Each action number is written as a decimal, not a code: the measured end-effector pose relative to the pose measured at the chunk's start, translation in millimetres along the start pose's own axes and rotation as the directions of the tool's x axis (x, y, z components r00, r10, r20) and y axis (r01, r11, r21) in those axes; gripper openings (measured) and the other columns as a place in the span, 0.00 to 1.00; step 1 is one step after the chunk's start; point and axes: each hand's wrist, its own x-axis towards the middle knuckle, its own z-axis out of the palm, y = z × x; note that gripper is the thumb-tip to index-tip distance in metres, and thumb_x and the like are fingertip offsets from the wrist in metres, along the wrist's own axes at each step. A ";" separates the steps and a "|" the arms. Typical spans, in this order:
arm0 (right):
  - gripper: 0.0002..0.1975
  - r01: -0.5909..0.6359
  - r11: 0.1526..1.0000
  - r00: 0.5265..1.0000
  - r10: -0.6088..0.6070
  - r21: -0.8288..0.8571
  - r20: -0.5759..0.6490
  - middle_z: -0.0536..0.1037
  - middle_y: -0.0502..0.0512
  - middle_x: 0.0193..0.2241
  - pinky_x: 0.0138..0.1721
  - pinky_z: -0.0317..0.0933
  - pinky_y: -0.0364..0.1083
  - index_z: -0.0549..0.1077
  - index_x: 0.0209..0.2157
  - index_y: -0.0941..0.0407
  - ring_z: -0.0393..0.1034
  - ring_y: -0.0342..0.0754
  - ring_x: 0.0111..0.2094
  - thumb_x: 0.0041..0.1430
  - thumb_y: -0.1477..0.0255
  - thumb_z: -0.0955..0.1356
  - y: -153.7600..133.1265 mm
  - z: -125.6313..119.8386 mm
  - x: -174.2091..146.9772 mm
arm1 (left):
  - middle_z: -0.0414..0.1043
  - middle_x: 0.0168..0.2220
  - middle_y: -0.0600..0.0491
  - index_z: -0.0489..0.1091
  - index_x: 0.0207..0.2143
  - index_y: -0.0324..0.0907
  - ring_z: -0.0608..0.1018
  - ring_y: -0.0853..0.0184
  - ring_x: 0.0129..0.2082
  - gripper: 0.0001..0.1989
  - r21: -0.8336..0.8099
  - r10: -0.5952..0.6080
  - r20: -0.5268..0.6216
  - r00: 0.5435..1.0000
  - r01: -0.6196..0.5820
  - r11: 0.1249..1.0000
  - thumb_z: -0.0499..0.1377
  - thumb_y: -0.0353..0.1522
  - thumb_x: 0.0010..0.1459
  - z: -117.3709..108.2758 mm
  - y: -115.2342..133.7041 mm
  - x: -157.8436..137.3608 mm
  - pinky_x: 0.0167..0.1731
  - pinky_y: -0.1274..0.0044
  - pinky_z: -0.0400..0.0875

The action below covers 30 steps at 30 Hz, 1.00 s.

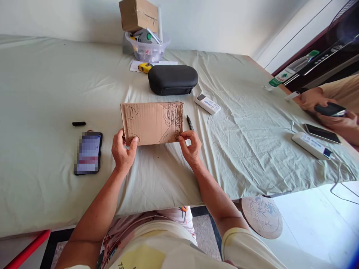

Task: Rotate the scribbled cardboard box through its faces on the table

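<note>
A flat rectangle of brown cardboard point(151, 121) is held up in front of me, with black scribbled lines at its left corners and thickly down its right side. My left hand point(123, 151) grips the lower left corner, thumb on the face and fingers behind. At the lower right corner, my right hand point(191, 146) pinches the edge between thumb and forefinger. A black marker point(190, 122) without its cap lies just beyond my right hand. Its likely cap, a short black cylinder point(79, 123), rests on the cloth to the left, above a phone point(89, 153) with a blurred screen.
Behind the cardboard sit a black zip case point(173, 79), a yellow tape measure point(145, 67) and a plastic basket point(148, 50) under a cardboard box point(138, 15). A white device point(208, 104) lies to the right. Another person's hands point(331, 106) hold a dark object near a bottle point(291, 71).
</note>
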 end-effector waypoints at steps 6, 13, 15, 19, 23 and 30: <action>0.08 0.030 0.999 0.998 -0.029 0.026 -0.048 0.77 0.52 0.34 0.37 0.71 0.51 0.73 0.41 0.52 0.73 0.47 0.34 0.70 0.62 0.67 -2.4 -1.5 -2.4 | 0.74 0.44 0.45 0.70 0.57 0.38 0.76 0.61 0.41 0.28 -0.027 0.121 -0.038 0.992 -0.122 0.992 0.55 0.51 0.69 -2.7 1.9 -0.5 0.45 0.69 0.72; 0.10 0.067 0.998 0.994 -0.065 0.015 -0.089 0.77 0.54 0.37 0.38 0.72 0.50 0.75 0.43 0.51 0.72 0.47 0.36 0.72 0.60 0.66 -3.3 -4.2 -0.4 | 0.75 0.46 0.45 0.68 0.62 0.39 0.77 0.64 0.40 0.33 -0.088 0.084 0.034 0.996 -0.081 0.993 0.56 0.55 0.68 -2.3 4.5 -2.3 0.38 0.74 0.72; 0.12 0.029 0.999 0.997 -0.030 -0.022 -0.073 0.77 0.55 0.37 0.39 0.73 0.50 0.76 0.43 0.51 0.73 0.47 0.36 0.73 0.59 0.66 -4.1 -4.3 0.0 | 0.75 0.44 0.46 0.70 0.60 0.38 0.76 0.65 0.38 0.32 -0.085 0.069 0.045 0.997 -0.065 0.994 0.55 0.54 0.69 -1.8 4.6 -1.8 0.36 0.75 0.71; 0.13 -0.011 0.999 0.999 0.009 -0.047 -0.040 0.80 0.56 0.40 0.40 0.74 0.50 0.76 0.46 0.51 0.75 0.48 0.39 0.74 0.59 0.65 -5.1 -3.2 0.7 | 0.76 0.43 0.45 0.71 0.57 0.37 0.77 0.63 0.39 0.29 -0.090 0.047 0.053 0.997 -0.042 0.995 0.54 0.52 0.70 -0.6 4.0 -0.6 0.35 0.74 0.72; 0.11 -0.008 1.000 0.999 0.008 -0.025 -0.036 0.81 0.57 0.43 0.40 0.75 0.49 0.76 0.48 0.51 0.76 0.48 0.41 0.74 0.63 0.65 -4.6 -2.5 1.2 | 0.77 0.42 0.46 0.72 0.56 0.39 0.79 0.64 0.39 0.27 -0.070 -0.010 0.076 0.997 0.015 0.997 0.52 0.51 0.71 0.2 2.3 -0.4 0.37 0.74 0.74; 0.11 -0.010 0.999 0.999 0.008 -0.051 -0.033 0.81 0.58 0.45 0.41 0.76 0.50 0.76 0.50 0.50 0.78 0.49 0.43 0.73 0.65 0.65 0.1 -1.3 0.7 | 0.77 0.52 0.38 0.68 0.62 0.36 0.80 0.58 0.50 0.26 0.039 0.100 -0.033 0.994 -0.099 0.994 0.55 0.43 0.70 3.9 0.3 -3.4 0.47 0.69 0.76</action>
